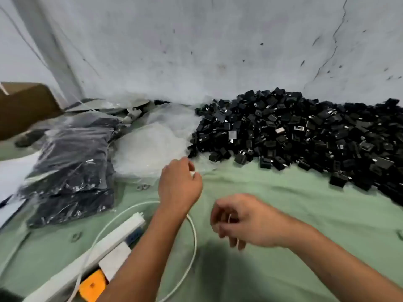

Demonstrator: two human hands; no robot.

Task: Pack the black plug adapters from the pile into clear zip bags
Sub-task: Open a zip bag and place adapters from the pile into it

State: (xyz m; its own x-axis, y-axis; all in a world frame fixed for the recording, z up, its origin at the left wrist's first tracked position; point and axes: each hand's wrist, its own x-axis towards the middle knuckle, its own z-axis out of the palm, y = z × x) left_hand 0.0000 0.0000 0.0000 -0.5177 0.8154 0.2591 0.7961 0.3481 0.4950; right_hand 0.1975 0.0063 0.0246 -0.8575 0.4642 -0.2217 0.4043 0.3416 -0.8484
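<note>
Against the far right edge of a green cloth-covered table, a pile of black plug adapters stretches lengthwise along the cracked grey wall, widening toward the right edge; single adapters face every way, so no common direction can be told. Beside the pile's left end lies a heap of empty clear zip bags, and left of that, large clear sacks of packed adapters rest near the left edge, in front of a brown cardboard box. The left hand reaches to the near edge of the bag heap, fingertips pinching what looks like a thin clear bag; the adapter pile lies beyond it and to the right. The right hand hovers over bare cloth nearer the front edge, fingers loosely curled and blurred, apparently holding nothing. A white cable loops under the left forearm beside a white power strip at the front left corner.
</note>
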